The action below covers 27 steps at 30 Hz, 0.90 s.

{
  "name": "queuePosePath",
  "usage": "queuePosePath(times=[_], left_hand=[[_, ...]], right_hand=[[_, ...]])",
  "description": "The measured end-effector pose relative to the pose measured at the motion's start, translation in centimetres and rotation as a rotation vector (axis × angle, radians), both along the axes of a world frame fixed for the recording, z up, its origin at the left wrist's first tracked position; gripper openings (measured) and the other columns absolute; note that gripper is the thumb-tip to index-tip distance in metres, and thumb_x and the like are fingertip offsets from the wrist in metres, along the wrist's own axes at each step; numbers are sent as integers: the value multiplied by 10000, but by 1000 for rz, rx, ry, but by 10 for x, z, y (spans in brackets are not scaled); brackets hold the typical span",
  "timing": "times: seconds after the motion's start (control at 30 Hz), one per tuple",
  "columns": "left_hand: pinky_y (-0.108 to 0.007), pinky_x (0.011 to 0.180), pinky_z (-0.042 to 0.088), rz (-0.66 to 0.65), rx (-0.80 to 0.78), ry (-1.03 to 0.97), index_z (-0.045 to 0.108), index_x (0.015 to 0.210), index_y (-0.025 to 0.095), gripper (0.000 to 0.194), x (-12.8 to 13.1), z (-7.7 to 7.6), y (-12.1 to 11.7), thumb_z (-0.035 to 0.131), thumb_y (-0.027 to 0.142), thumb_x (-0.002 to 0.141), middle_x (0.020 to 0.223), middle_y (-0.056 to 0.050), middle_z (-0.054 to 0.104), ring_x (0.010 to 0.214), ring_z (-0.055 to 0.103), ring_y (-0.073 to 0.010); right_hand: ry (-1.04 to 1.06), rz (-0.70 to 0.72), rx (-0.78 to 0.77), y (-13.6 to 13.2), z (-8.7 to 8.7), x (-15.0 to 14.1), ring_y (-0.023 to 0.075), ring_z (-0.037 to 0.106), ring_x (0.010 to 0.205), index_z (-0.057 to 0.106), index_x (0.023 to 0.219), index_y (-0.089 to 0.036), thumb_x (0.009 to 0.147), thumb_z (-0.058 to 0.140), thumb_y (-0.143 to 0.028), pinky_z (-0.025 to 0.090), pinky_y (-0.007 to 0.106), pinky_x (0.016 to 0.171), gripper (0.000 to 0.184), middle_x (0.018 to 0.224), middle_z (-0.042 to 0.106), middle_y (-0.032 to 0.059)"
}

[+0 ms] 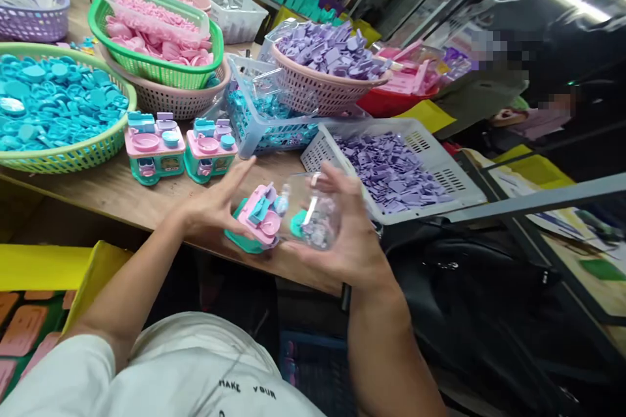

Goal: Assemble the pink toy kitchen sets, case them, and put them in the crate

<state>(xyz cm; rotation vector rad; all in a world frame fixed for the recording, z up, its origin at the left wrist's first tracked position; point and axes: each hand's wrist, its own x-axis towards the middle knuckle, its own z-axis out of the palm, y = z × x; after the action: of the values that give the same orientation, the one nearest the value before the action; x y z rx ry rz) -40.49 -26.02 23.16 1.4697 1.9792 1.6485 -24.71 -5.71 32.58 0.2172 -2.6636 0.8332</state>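
My left hand [210, 205] grips a small pink toy kitchen [267, 221] with a teal base and blue and purple fittings. The toy is tilted, its thumb side against the base, while the index finger stretches away from it. My right hand [345, 228] is closed around a clear plastic box [320, 212], with something teal and some greyish, blurred pieces showing in or through it. Box and toy are close together over the table's front edge; whether they touch I cannot tell. Two similar toy kitchens, a left one [155, 150] and a right one [210, 151], stand upright behind my left hand.
Left is a green basket [73, 158] of blue parts. Behind are a green basket [161, 78] of pink parts and a clear bin [278, 133]. A pink basket [317, 94] and a white crate [430, 137] hold purple parts. A metal bar [542, 195] crosses at right.
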Motion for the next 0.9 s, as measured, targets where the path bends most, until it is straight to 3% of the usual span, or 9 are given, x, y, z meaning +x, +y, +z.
queuePosePath(times=[0.07, 0.13, 0.3, 0.6, 0.77, 0.9], left_hand=[[-567, 1205, 286, -104, -75, -78, 174, 1601, 190, 1382, -3, -14, 17, 908, 573, 495, 1632, -205, 249, 1501, 268, -406], [-572, 1200, 290, -117, -67, -137, 161, 1600, 176, 1379, 10, -25, 35, 895, 574, 502, 1617, -210, 274, 1492, 290, -405], [-623, 1164, 299, 102, 18, -158, 166, 1580, 167, 1334, 57, -39, 58, 879, 529, 512, 1520, -223, 369, 1426, 353, -409], [-588, 1118, 345, 144, 85, -165, 256, 1527, 207, 1272, 66, -43, 66, 849, 673, 502, 1435, -194, 434, 1328, 432, -390], [-572, 1090, 377, 160, 80, -131, 276, 1498, 202, 1215, 69, -42, 67, 848, 641, 520, 1407, -187, 453, 1299, 452, -387], [-561, 1079, 389, 169, 81, -126, 267, 1494, 185, 1192, 70, -44, 68, 840, 614, 541, 1403, -194, 454, 1294, 455, -385]], right_hand=[[-60, 25, 65, -8, 4, -15, 315, 485, 1278, 278, 1543, -322, 727, 792, -524, 497, 527, 1066, 986, 1344, 391, 109], [-117, 23, 122, -12, 4, -22, 307, 484, 1271, 304, 1542, -318, 730, 797, -484, 525, 504, 1037, 964, 1330, 387, 105], [-189, 32, 258, 0, -4, -17, 327, 456, 1291, 315, 1538, -328, 702, 812, -431, 508, 543, 1047, 978, 1330, 362, 108], [-248, 121, 321, 4, -2, -13, 316, 462, 1282, 239, 1563, -327, 730, 815, -407, 522, 491, 1020, 1016, 1325, 368, 115], [-280, 111, 326, 8, 6, -11, 307, 478, 1258, 257, 1556, -353, 745, 813, -423, 602, 394, 821, 986, 1357, 353, 123], [-325, 107, 334, 9, 8, -13, 314, 462, 1278, 255, 1558, -362, 741, 815, -438, 599, 420, 866, 994, 1363, 352, 118]])
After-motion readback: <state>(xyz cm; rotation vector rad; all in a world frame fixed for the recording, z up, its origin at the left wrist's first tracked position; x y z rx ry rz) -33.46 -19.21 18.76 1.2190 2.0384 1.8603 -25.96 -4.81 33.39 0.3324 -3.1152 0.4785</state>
